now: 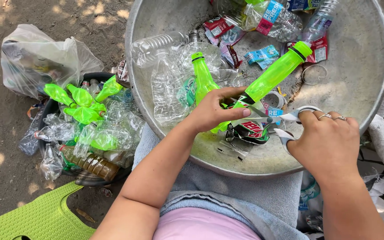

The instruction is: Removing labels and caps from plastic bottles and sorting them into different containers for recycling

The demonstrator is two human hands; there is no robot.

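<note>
My left hand grips a bright green plastic bottle by its lower part, its capped neck pointing up and to the right. My right hand holds white-handled scissors, whose blades reach left onto the bottle's label, which hangs partly peeled below the bottle. Both hands work over a large round metal basin resting on my lap.
Inside the basin lie clear crushed bottles, another green bottle, torn labels and plastic rings. A dark tub of squashed bottles sits on the dirt at left, beside a plastic bag and a green stool.
</note>
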